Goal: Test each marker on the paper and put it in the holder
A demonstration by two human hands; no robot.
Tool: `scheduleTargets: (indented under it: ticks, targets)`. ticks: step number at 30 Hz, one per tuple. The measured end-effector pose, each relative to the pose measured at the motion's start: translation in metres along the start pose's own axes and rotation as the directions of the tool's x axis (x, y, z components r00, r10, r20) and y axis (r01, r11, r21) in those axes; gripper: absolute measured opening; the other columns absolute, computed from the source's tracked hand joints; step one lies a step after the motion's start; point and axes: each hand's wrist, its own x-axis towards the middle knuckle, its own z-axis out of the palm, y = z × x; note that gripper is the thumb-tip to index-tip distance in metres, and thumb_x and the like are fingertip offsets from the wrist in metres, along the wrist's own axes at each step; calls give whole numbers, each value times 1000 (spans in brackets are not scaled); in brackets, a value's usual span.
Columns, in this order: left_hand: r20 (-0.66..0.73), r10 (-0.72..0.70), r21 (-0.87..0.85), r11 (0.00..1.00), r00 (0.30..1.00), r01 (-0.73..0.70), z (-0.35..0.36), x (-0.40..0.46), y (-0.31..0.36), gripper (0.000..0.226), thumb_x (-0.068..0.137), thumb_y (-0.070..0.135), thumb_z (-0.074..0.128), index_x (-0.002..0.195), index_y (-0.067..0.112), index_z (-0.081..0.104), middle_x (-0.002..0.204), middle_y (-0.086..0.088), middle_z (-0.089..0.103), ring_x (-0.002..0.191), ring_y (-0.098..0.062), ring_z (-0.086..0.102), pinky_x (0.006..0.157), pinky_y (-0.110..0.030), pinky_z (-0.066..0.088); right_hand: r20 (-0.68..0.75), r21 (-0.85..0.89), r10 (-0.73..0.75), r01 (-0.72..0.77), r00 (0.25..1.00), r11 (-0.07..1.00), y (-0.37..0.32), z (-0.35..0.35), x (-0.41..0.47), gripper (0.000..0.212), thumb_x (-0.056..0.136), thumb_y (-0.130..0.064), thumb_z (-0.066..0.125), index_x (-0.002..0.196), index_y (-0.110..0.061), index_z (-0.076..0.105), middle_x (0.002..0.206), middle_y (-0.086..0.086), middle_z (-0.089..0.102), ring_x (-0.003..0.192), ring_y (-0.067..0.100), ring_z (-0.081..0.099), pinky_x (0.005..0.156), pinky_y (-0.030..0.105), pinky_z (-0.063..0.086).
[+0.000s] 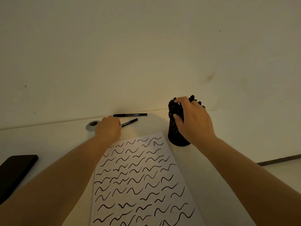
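A white paper (140,181) covered in black wavy test strokes lies in front of me. Past its far right corner stands a black holder (175,136) with several black markers sticking up out of it. My right hand (191,118) rests on top of the holder, its fingers closed around the marker tops. Two black markers lie near the wall: the far marker (130,114) lies free, and the near marker (129,122) has its left end under the fingers of my left hand (108,128), which closes on it.
A black flat device (14,173) lies at the left edge of the table. A grey cable grommet (91,126) sits in the tabletop just left of my left hand. The wall rises right behind the markers. A dark strip (280,159) marks the table's right edge.
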Motion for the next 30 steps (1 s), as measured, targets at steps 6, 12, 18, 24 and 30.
scheduleTargets:
  ticks: [6, 12, 18, 24, 30]
  targets:
    - [-7, -17, -72, 997, 1000, 16, -1, -1, 3, 24, 93, 26, 42, 101, 9, 57, 102, -10, 57, 87, -24, 55, 65, -34, 40, 19, -137, -42, 44, 999, 990, 5, 3, -2, 20, 76, -18, 67, 89, -8, 55, 67, 6, 61, 59, 19, 39, 51, 28, 32]
    - [-10, -13, -314, 949, 1000, 9, -24, -16, 15, 21, 93, 29, 46, 101, 13, 58, 103, -6, 57, 89, -23, 55, 69, -31, 40, 121, -229, -48, 75, 991, 971, 8, 0, -1, 20, 86, -28, 54, 96, -12, 54, 81, 4, 65, 75, 23, 50, 57, 30, 32]
    - [-36, 4, -609, 793, 999, -26, -64, -59, 27, 20, 95, 23, 42, 108, 12, 52, 102, -3, 56, 72, -6, 60, 65, -29, 47, 39, -267, -63, 71, 997, 961, -12, -16, -8, 28, 82, -20, 58, 106, -8, 57, 100, 12, 61, 94, 33, 49, 74, 40, 38]
    - [-129, 47, -791, 597, 991, -131, -91, -133, 44, 11, 95, 23, 41, 98, 24, 50, 74, 9, 56, 57, 11, 51, 49, -7, 38, 192, 469, 240, -304, 951, 829, -75, -37, -51, 24, 85, -45, 44, 98, -30, 57, 77, -11, 60, 67, -1, 53, 58, 15, 40]
    - [-121, 193, -796, 568, 974, -211, -95, -209, 49, 15, 91, 30, 46, 85, 43, 50, 67, 13, 57, 61, 5, 51, 56, -6, 39, 344, 736, 325, -468, 881, 489, -114, -38, -104, 20, 90, -30, 47, 82, -26, 65, 53, -12, 56, 50, 1, 46, 47, 13, 37]
